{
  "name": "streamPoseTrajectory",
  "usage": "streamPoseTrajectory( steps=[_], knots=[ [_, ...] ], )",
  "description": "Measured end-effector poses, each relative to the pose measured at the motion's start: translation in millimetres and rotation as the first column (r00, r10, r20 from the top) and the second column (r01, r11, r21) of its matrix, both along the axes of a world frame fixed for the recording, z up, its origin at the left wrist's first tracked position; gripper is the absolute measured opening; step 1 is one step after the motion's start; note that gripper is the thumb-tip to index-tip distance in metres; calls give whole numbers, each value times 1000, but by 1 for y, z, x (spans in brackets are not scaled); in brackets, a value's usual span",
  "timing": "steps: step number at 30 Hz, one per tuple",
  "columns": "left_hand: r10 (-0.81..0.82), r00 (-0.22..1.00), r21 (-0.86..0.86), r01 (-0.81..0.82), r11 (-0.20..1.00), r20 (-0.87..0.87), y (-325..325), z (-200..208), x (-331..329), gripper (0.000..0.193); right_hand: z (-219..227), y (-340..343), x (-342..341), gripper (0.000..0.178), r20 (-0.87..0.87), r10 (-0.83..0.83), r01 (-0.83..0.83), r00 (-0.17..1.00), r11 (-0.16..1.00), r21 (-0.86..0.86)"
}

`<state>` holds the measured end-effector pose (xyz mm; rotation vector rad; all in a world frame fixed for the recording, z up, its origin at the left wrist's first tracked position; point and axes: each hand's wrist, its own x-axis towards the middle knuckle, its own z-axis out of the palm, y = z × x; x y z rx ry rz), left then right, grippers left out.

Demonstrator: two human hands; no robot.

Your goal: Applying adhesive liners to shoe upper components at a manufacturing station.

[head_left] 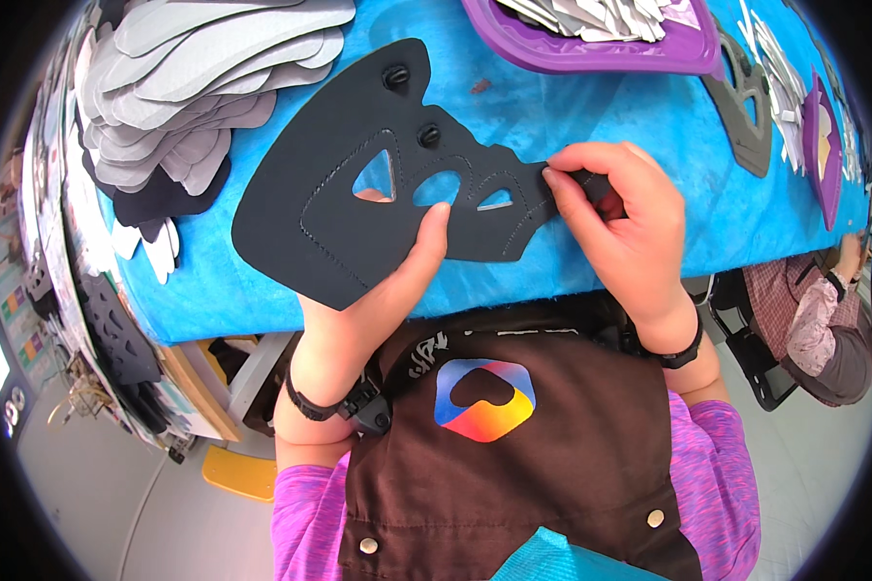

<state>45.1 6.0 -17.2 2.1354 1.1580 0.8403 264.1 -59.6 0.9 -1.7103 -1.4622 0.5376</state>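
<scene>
A flat dark grey panel (300, 208) is held up over the blue-covered table. It has several cut-out openings, lines of stitching and two small black round knobs (395, 76) on its upper side. My left hand (373, 305) grips its lower edge, thumb on top beside the middle opening and fingers hidden beneath. At the panel's narrow right end, my right hand (635, 218) pinches the edge between thumb and forefinger. The other right fingers are curled around a dark part near that end, which is partly hidden.
Stacked grey curved pieces (213, 68) lie at the far left of the blue table cover (591, 116). A purple tray (591, 56) of white scraps stands at the back. Another cut-out panel (746, 126) lies at right, near a second purple tray (822, 145). Another person (824, 329) sits at right.
</scene>
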Motion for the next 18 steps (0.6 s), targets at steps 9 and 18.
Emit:
streamPoseTrajectory(
  steps=[9,18],
  knots=[
    [28,954,-282,60,958,298,-4,17,-11,19,9,-8,5,34,-425,-66,43,903,997,-64],
    [-34,681,-253,317,914,731,-4,17,-5,24,33,5,-12,30,-875,70,-385,480,912,-139]
  ],
)
